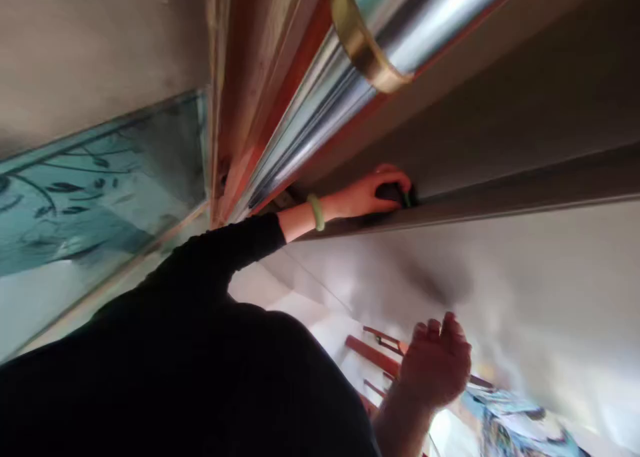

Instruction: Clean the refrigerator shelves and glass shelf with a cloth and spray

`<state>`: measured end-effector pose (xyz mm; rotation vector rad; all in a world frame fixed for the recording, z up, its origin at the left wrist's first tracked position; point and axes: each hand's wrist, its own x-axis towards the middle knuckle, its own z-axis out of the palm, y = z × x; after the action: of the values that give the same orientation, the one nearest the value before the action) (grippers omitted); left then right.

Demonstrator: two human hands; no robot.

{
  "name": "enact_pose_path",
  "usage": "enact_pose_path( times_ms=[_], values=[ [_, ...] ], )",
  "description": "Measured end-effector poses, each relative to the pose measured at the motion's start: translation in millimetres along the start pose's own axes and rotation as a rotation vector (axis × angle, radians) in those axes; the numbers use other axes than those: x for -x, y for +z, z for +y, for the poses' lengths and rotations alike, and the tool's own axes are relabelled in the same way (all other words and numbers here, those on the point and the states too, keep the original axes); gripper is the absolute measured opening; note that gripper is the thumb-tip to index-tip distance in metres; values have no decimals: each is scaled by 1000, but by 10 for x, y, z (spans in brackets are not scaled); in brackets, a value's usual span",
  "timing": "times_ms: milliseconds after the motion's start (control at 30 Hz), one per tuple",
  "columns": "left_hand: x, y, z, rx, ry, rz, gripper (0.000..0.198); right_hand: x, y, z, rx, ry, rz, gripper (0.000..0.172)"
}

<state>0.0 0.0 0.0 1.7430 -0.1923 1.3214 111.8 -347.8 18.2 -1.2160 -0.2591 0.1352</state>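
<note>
My left hand [373, 194], with a pale green bangle [316, 212] at the wrist, stretches out along a dark ledge [480, 207]. Its fingers and thumb curl round a small dark thing with a green edge [407, 197], too shadowed to name. Lower right, my right hand [436, 362] hangs in the air in front of the pale surface, apart from the ledge. Its fingers are slightly bent and a little apart, and nothing shows in them.
Shiny metal tubes [320, 120] with a gold band [367, 44] run beside reddish-brown wood framing [260, 77]. A teal panel with dark leaf patterns [75, 190] is at left. Red wooden furniture [373, 354] and a blue patterned cloth [525, 424] show lower right.
</note>
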Motion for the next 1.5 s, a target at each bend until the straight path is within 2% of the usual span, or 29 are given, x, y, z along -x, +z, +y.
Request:
enact_pose_path(
  times_ms=[200, 367, 500, 667, 800, 900, 1033, 1300, 1367, 1500],
  values=[
    [649, -31, -213, -12, -232, 54, 22, -85, -196, 54, -48, -35, -127, 16],
    [1015, -95, -357, -64, -329, 59, 21, -30, -259, 172, -96, 2, -188, 19],
    [1249, -136, -422, -110, -414, 70, 18, 37, -195, 272, -104, 18, -215, 19],
    [1438, -153, -486, -137, -467, 53, 19, 190, 37, 335, -38, 34, -295, 15],
    [1567, -151, -535, -166, -515, 53, 21, 255, 235, 263, 26, -80, -350, 20],
    [1672, -148, -578, -202, -563, 46, 22, 183, 331, 163, 25, -159, -425, 24],
    [1798, -147, -646, -229, -611, 44, 23, 30, 393, 63, 8, -174, -510, 28],
    [2009, -145, -788, -272, -659, 33, 27, -101, 562, -75, 87, -394, -840, 43],
    [2062, -141, -815, -281, -667, 30, 28, -112, 648, -110, 89, -428, -856, 43],
    [2166, -139, -857, -299, -693, 25, 28, -91, 798, -135, 83, -445, -801, 37]
  ],
)
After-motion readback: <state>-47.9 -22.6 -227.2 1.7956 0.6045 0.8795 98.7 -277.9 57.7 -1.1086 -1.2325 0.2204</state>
